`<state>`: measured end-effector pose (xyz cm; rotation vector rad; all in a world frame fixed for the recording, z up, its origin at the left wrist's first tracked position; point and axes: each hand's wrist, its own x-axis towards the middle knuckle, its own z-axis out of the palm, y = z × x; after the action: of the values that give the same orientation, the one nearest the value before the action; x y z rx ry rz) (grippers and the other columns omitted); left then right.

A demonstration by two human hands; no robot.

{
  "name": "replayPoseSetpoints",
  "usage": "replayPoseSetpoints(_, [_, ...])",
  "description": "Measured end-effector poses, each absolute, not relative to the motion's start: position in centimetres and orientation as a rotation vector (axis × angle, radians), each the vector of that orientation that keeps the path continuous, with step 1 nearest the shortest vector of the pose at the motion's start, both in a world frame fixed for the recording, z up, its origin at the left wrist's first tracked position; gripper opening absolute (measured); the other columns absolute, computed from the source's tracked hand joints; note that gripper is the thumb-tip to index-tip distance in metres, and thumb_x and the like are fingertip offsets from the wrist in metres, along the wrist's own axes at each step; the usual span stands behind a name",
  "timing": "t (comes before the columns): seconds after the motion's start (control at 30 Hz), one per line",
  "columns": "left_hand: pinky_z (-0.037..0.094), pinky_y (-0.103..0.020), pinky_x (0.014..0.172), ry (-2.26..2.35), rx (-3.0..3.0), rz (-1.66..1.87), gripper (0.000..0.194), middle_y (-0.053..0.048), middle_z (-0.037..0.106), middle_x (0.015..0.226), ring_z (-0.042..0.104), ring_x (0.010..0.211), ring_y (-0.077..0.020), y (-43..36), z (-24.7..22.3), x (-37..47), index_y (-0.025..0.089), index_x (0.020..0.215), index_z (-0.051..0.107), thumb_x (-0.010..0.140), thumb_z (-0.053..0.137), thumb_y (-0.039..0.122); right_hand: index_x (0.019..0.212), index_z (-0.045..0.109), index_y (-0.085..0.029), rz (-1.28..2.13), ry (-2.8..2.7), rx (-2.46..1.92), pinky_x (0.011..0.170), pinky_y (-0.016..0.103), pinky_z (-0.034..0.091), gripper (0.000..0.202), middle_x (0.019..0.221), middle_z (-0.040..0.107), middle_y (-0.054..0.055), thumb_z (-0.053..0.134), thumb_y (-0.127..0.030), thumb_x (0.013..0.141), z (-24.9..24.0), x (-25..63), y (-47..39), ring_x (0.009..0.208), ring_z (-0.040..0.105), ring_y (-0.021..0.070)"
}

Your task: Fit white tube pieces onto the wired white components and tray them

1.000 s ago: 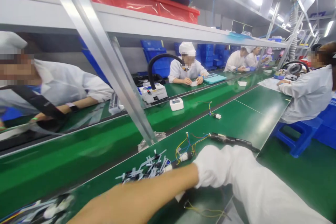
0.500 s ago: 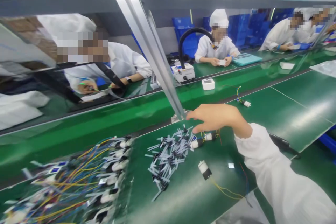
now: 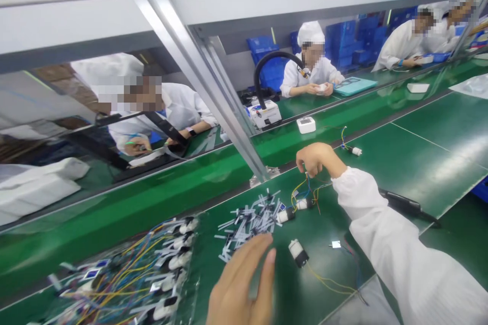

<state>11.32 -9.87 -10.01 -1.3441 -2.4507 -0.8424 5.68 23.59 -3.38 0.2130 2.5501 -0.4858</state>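
My right hand is closed, its fingertips pinching the upper end of thin coloured wires. These wires run down to two small white-and-black motors lying at the pile's right side. My left hand has come in at the bottom, fingers stretched out and nothing in it. It is in front of a pile of small grey-and-black strip pieces and hides part of it. Right of that hand lies a larger motor with yellow wires, and beyond it a small silver part with thin leads.
Several wired motor assemblies lie in rows on the left. A metal post stands beyond the pile. A black-handled tool lies behind my right forearm. Another wired motor and a white device are farther off. Co-workers sit opposite.
My right hand has drawn back from above the pile, slightly right and up, and its fingers have closed on the wires, lifting them. My left hand has entered from below.
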Motion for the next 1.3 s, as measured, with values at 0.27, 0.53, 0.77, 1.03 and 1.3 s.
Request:
replayPoseSetpoints(0.27, [0.055, -0.048, 0.103, -2.780, -1.460, -0.603, 0.050, -0.013, 0.071, 0.137, 0.067, 0.127, -0.0349, -1.9, -4.2, 5.9, 0.019, 0.136, 0.067, 0.104, 0.038, 0.045, 0.080, 0.074, -0.010, -0.707, 2.574, 0.070, 0.067, 0.027, 0.056, 0.009, 0.065, 0.071, 0.003, 0.078, -0.008, 0.074, -4.6, 5.3, 25.0, 0.067, 0.071, 0.0186])
replayPoseSetpoints(0.53, [0.054, -0.041, 0.093, -2.776, -1.519, -0.686, 0.041, -0.014, 0.077, 0.120, 0.072, 0.113, -0.0340, -1.2, -2.3, 2.3, 0.019, 0.126, 0.069, 0.098, 0.051, 0.044, 0.088, 0.069, -0.016, -1.121, 3.001, -0.516, 0.078, 0.026, 0.049, 0.009, 0.084, 0.070, 0.000, 0.067, -0.007, 0.088, -0.9, 7.6, 21.2, 0.080, 0.064, 0.0137])
replayPoseSetpoints(0.77, [0.036, -0.028, 0.056, -2.483, -1.558, -1.185, 0.035, 0.000, 0.065, 0.064, 0.053, 0.055, -0.0167, 0.5, 0.1, 2.4, 0.019, 0.076, 0.068, 0.098, 0.051, 0.040, 0.084, 0.066, -0.018, -2.026, 3.161, -0.651, 0.070, 0.024, 0.048, 0.009, 0.082, 0.068, -0.002, 0.074, -0.016, 0.088, 0.5, 10.0, 17.0, 0.079, 0.064, 0.0131])
replayPoseSetpoints(1.03, [0.047, -0.025, 0.058, -2.385, -1.196, -1.675, 0.028, -0.004, 0.070, 0.068, 0.063, 0.060, -0.0152, -1.9, 0.5, -0.7, 0.017, 0.070, 0.068, 0.092, 0.060, 0.034, 0.128, 0.060, -0.022, -2.260, 2.672, -0.283, 0.083, 0.028, 0.059, 0.063, 0.118, 0.074, 0.008, 0.092, -0.035, 0.075, -1.3, 7.3, 18.6, 0.102, 0.072, 0.0175])
replayPoseSetpoints(1.3, [0.062, -0.030, 0.082, -2.050, -0.841, -1.739, 0.015, -0.005, 0.079, 0.089, 0.076, 0.087, -0.0196, -5.4, 1.5, -0.5, 0.018, 0.093, 0.071, 0.095, 0.061, 0.028, 0.144, 0.044, -0.018, -2.023, 1.664, -0.139, 0.069, 0.034, 0.065, 0.088, 0.121, 0.073, 0.021, 0.076, -0.073, 0.082, -8.2, 2.3, 15.8, 0.098, 0.078, 0.0274])
